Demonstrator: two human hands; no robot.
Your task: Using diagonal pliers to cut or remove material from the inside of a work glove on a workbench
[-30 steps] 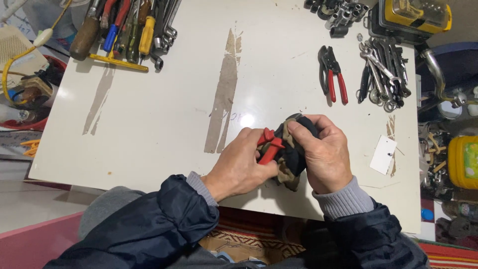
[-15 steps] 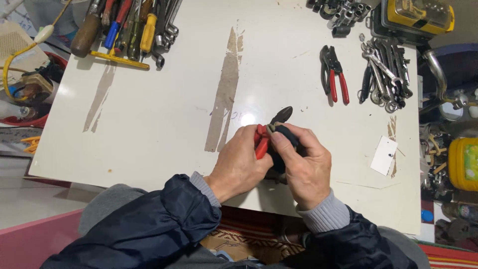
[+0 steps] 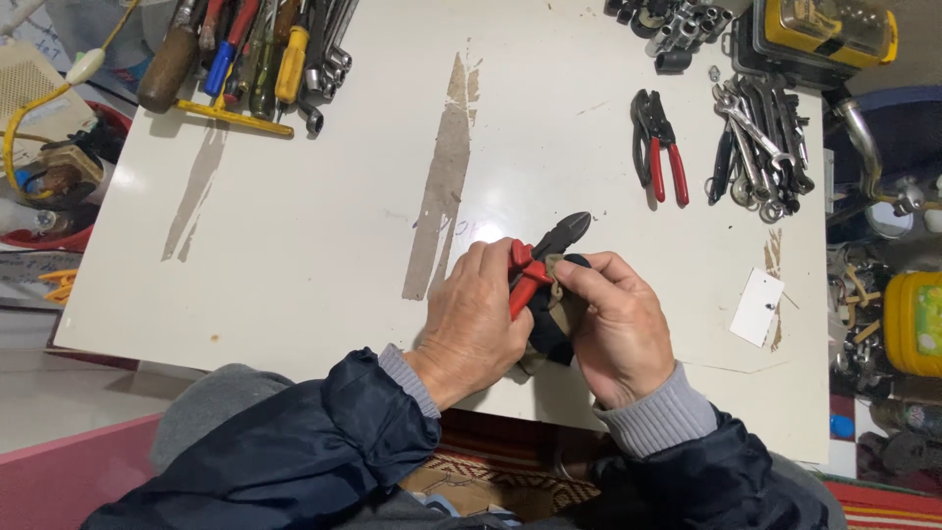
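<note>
Wiping looks mid-way: left hand [image 3: 474,329] has its fingers clamped on the red handles of the cutting pliers [image 3: 542,265], dark head poking up and to the right, clear of the rag. Right hand [image 3: 615,329] has fingers pinched on a dark rag [image 3: 548,329] pressed against the handles just below the joint. Pliers sit at the near edge of the white counter [image 3: 324,245], held a bit above it, between both hands. Judging by the rag still on the tool, cleaning isn't finished; head looks uncovered, handles partly wrapped.

Left to right, packages and labels: pale boxy unit with yellow cable [image 3: 29,93] at far left edge; pile of screwdrivers [image 3: 245,54] top left, no labels readable; brown tape strips [image 3: 442,186] stuck on the counter centre; second red-handled pliers [image 3: 659,147] and spanner heap [image 3: 760,147] top right; yellow-lidded case [image 3: 824,34] in the corner; blank white paper tag [image 3: 758,307] lying flat at right; yellow container [image 3: 913,324] off the counter, far right.
</note>
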